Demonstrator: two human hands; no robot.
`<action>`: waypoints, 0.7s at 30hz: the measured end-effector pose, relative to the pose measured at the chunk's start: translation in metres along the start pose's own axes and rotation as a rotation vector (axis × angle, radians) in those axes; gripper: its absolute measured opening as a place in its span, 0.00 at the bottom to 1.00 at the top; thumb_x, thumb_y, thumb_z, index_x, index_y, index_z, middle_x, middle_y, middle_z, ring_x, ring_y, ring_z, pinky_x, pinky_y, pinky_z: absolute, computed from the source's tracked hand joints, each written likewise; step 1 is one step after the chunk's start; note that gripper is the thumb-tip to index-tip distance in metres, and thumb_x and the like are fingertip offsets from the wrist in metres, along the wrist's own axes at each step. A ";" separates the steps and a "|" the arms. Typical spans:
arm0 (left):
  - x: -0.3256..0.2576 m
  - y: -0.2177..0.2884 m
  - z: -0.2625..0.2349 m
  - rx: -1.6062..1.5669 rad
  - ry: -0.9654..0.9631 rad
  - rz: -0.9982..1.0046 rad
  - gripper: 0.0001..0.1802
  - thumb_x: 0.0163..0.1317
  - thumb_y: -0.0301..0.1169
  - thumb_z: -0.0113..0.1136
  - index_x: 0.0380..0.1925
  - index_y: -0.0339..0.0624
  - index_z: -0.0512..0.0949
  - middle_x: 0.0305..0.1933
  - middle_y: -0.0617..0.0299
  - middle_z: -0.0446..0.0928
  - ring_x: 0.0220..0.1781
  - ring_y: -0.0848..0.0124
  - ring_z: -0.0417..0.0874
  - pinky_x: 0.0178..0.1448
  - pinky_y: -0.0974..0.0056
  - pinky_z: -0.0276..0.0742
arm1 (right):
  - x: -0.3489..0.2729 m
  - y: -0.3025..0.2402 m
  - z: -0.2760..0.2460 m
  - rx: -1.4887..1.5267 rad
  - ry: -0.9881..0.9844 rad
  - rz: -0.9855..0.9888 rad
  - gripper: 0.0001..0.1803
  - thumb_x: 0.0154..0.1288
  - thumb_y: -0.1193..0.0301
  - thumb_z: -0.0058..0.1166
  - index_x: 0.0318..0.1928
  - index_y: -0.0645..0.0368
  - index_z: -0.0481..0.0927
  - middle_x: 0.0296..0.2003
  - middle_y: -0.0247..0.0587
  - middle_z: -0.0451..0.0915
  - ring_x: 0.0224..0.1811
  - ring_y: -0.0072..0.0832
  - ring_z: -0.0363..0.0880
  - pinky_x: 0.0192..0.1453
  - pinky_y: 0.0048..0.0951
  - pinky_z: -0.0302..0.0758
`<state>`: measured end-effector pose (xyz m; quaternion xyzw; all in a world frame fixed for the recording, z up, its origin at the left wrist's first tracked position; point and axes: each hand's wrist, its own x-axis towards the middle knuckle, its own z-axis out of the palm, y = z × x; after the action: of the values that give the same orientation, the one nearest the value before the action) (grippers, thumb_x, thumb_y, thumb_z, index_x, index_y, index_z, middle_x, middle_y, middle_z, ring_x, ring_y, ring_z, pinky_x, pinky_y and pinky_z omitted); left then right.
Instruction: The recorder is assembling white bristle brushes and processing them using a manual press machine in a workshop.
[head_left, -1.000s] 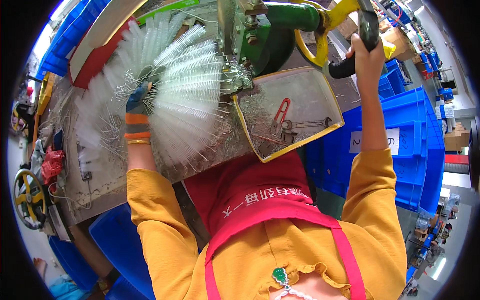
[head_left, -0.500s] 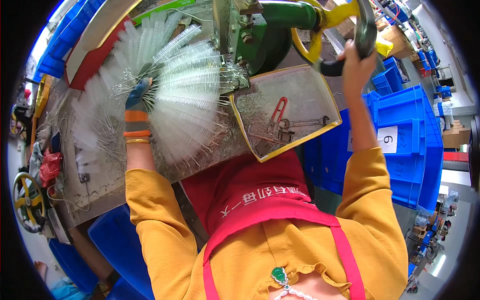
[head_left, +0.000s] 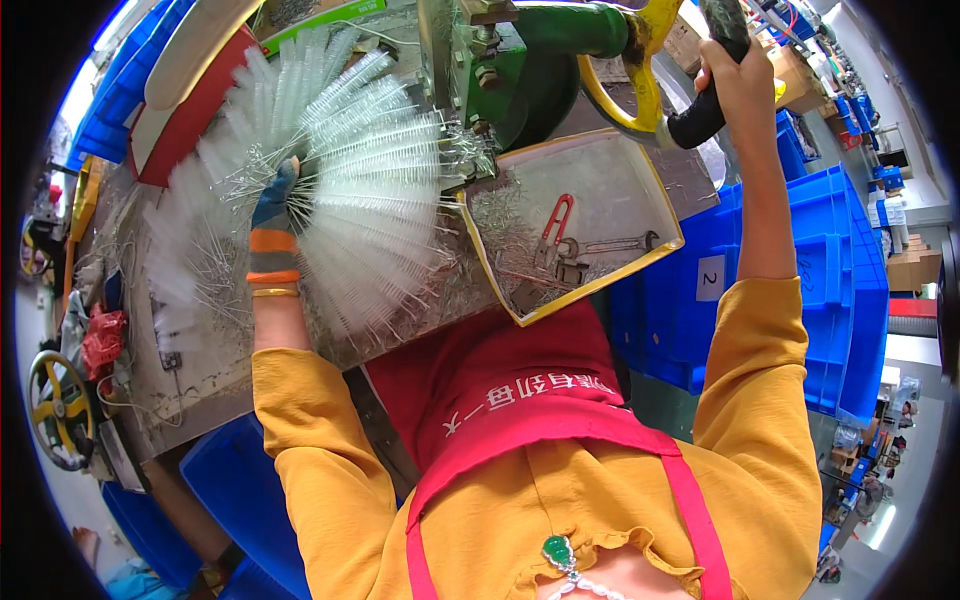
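Note:
In a blue, orange and grey glove, my left hand (head_left: 273, 205) is closed round the wire stems of a fanned-out bunch of tube brushes (head_left: 375, 190) with clear white bristles. The bunch spreads over the worktable, and its right edge reaches the jaw area of a green machine (head_left: 497, 85). My bare right hand (head_left: 742, 82) grips the black-covered rim of the machine's yellow handwheel (head_left: 640, 70). The fingers wrap over that rim at the upper right. Glove and bristles hide how many stems I hold.
A yellow-edged tray (head_left: 600, 180) on the table holds red-handled pliers (head_left: 556, 225), a wrench (head_left: 615, 244) and wire scraps. Blue crates (head_left: 780, 290) stand to the right. A red box (head_left: 185, 125) sits at the far left, and another handwheel (head_left: 60, 410) is at the left edge.
My right hand has moved up and a little to the right with the rim, and the handwheel has turned. My left hand and the brushes have barely shifted.

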<state>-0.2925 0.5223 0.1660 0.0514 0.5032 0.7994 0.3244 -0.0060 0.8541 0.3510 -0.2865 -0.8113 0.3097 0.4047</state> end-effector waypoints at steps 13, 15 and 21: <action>0.002 0.000 0.016 0.084 0.078 0.016 0.17 0.51 0.37 0.57 0.39 0.39 0.74 0.36 0.65 0.74 0.33 0.76 0.75 0.39 0.70 0.72 | 0.033 -0.046 -0.002 -0.164 -0.056 0.089 0.08 0.46 0.73 0.44 0.22 0.68 0.69 0.10 0.36 0.67 0.08 0.23 0.66 0.12 0.24 0.64; 0.001 0.001 0.024 0.085 0.061 0.018 0.17 0.50 0.37 0.57 0.38 0.39 0.74 0.35 0.65 0.74 0.32 0.76 0.75 0.38 0.71 0.73 | 0.022 -0.034 -0.004 -0.163 -0.014 0.042 0.08 0.47 0.73 0.44 0.22 0.68 0.69 0.10 0.35 0.67 0.08 0.23 0.65 0.12 0.24 0.64; -0.003 0.005 0.027 0.116 0.123 -0.010 0.17 0.52 0.34 0.56 0.40 0.37 0.72 0.39 0.61 0.74 0.39 0.73 0.75 0.45 0.71 0.71 | -0.058 0.040 0.039 0.311 0.385 -0.139 0.11 0.49 0.72 0.50 0.30 0.65 0.65 0.15 0.36 0.69 0.15 0.21 0.71 0.21 0.21 0.68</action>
<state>-0.2813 0.5403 0.1843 0.0184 0.5680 0.7689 0.2930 -0.0005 0.8276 0.2747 -0.2180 -0.6797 0.3421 0.6111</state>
